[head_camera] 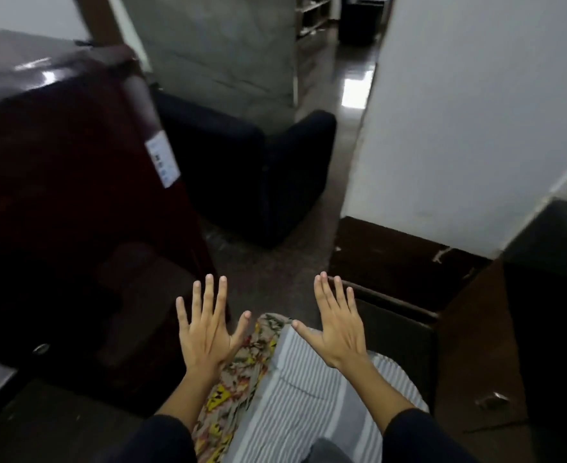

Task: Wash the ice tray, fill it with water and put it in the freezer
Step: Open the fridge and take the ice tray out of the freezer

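Observation:
A dark maroon refrigerator (65, 182) stands at the left with its door closed and a white sticker on its side edge. My left hand (208, 329) is held out in front of me, fingers spread and straight, holding nothing. Beside it, my right hand (335, 325) is spread the same way and is also empty. Both hands hover in the air above the floor, to the right of the refrigerator's lower part. No ice tray is in view.
A black armchair (255, 168) sits ahead on the dark floor (275, 272). A white wall (469, 111) rises at the right, with a dark wooden cabinet (469, 345) below it. A passage leads back between them. Patterned and striped cloth (295, 389) hangs below my hands.

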`<action>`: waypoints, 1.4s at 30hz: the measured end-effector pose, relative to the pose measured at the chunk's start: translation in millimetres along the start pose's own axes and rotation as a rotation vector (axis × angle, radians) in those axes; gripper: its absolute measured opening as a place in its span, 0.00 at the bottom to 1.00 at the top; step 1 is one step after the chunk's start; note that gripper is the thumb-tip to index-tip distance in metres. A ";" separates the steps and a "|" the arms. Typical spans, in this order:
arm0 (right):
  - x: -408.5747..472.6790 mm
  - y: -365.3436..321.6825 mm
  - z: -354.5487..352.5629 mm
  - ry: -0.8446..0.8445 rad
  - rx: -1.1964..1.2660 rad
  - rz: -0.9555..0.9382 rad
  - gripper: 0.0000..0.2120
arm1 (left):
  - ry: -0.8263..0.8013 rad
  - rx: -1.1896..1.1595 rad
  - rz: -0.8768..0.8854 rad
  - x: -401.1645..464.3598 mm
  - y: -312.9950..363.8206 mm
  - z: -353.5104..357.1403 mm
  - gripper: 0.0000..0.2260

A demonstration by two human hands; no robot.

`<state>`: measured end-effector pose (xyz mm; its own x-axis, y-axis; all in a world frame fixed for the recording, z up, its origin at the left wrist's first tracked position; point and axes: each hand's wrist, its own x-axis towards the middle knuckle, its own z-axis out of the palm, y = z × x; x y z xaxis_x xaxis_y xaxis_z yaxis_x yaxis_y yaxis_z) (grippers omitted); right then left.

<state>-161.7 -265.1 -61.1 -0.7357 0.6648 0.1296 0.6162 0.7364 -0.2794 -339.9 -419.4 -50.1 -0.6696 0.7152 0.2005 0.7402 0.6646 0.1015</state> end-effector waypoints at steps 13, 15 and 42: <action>40.4 -163.0 33.2 -0.137 0.131 -0.564 0.42 | 0.117 0.138 -0.606 -101.0 -119.2 -61.9 0.34; 41.0 -189.4 37.7 -0.144 0.161 -0.643 0.42 | 0.129 0.171 -0.686 -113.9 -132.3 -73.2 0.34; 78.1 -503.1 39.7 -0.172 0.834 -0.465 0.19 | 0.351 0.313 -0.868 -137.7 -274.7 -127.0 0.34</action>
<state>-540.3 -588.7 51.8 -0.9274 0.2537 0.2748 -0.0950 0.5510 -0.8291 -443.3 -727.9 18.1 -0.8793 -0.1185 0.4613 -0.0827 0.9918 0.0972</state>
